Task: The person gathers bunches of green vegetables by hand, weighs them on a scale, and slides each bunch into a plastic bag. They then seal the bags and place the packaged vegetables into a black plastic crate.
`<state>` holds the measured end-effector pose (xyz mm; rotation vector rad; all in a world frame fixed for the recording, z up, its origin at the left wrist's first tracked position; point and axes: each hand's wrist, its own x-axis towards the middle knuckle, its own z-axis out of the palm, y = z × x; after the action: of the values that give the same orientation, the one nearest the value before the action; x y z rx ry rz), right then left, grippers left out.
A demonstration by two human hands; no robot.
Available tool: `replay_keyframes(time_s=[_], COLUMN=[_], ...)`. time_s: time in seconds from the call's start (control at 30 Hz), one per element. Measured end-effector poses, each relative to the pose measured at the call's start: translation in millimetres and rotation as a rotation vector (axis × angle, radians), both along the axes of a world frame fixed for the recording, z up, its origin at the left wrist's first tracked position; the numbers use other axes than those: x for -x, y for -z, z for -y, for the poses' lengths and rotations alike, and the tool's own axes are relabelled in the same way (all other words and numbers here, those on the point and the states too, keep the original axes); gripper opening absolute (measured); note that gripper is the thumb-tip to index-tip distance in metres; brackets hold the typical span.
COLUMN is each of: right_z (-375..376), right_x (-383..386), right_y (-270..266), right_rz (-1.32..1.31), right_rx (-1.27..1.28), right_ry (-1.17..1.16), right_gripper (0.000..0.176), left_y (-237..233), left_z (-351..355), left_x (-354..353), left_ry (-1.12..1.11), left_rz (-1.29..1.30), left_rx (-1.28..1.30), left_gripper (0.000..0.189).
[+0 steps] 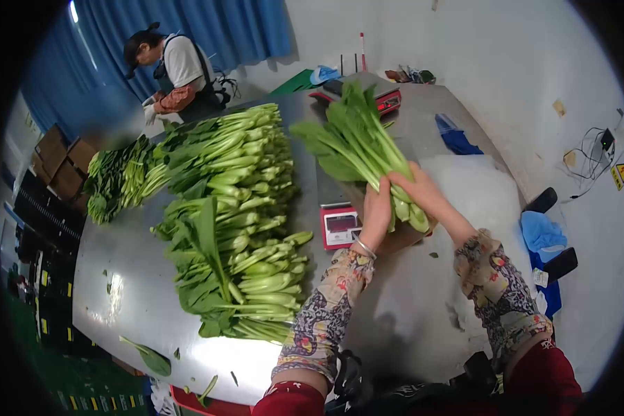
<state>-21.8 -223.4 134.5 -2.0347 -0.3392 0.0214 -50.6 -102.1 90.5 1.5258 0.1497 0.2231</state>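
Green stalks fill both of my hands: I see the left hand (376, 209) closed around the pale stem ends of a bunch of leafy greens (353, 142), and the right hand (417, 193) clasped over the same stems from the other side. The bunch is lifted, leaves fanning up and away from me. It hangs over a brown cardboard piece (403, 240); I cannot tell whether that is a box or what it holds. Just left of my left hand sits a small red scale (340, 227) on the steel table (128, 284). Further left lies a long heap of greens (243, 222), stems toward me. A second red scale (387, 99) stands at the table's far end. Stacked cardboard boxes (62, 163) sit beyond the table's left edge, contents hidden. A co-worker (177, 73) bends over the far corner.
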Motion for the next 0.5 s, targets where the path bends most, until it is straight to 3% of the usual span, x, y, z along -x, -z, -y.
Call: replay_keyframes(time_s=[0.07, 0.1, 0.17, 0.3, 0.33, 0.4, 0.5], right_z=[10, 10, 10, 6, 5, -1, -10], right_x=[-31, -40, -63, -34, -26, -10, 18], right_y=[30, 45, 77, 29, 16, -6, -20], right_rz=[0.019, 0.067, 0.116, 0.439, 0.371, 0.283, 0.227], right_rx=[0.173, 0.225, 0.269, 0.155, 0.091, 0.012, -0.045], right_ry=[0.019, 0.015, 0.007, 0.117, 0.107, 0.088, 0.059], right_gripper=[0.058, 0.060, 0.059, 0.045, 0.043, 0.042, 0.043], left_y=[30, 39, 45, 22, 24, 27, 41], left_z=[10, 13, 18, 16, 19, 21, 8], left_x=[-28, -31, -30, 18, 31, 72, 134], left_ry=[-0.165, -0.239, -0.307, -0.317, -0.324, -0.219, -0.143], left_rz=[-0.253, -0.260, -0.144, 0.020, 0.064, 0.263, 0.157], left_rx=[-0.362, -0.413, -0.493, -0.605, -0.632, -0.374, -0.192], left_gripper=[0.060, 0.074, 0.076, 0.073, 0.069, 0.060, 0.048])
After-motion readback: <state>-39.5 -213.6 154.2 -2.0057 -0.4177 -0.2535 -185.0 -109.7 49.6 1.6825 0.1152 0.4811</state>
